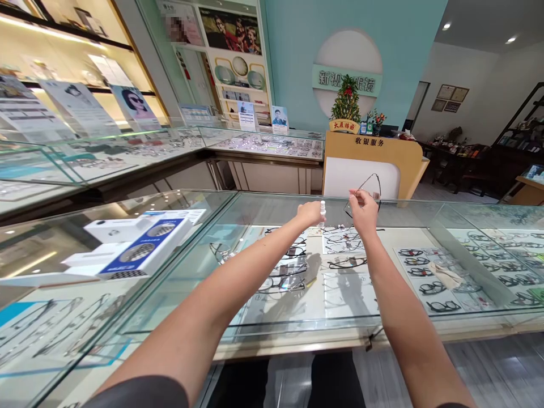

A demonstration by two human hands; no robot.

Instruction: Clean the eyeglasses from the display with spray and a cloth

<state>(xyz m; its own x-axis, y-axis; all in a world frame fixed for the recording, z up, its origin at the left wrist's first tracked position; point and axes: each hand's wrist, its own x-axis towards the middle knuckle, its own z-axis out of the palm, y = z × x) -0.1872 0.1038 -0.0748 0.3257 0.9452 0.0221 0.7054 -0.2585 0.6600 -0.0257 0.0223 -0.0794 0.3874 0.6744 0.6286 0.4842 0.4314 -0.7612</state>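
Note:
My left hand (310, 213) is closed around a small white bottle (323, 207), whose cap end stands up past the fingers. To its right, my right hand (364, 212) pinches a pair of thin dark-framed eyeglasses (379, 191) in the air over the glass counter. Part of the glasses is hidden behind the fingers. A short gap separates the bottle from the glasses. Beneath both arms lies the glass display case (312, 323), with rows of eyeglasses (285, 271) showing through its top.
White and blue boxes (147, 246) stand on the counter at left. A beige cloth (445, 276) appears over the eyeglasses at right. Beyond are another glass case (263, 144), a wooden cashier desk (408, 164) and a potted plant (346, 102). Upright advert cards (136, 105) line the left counter.

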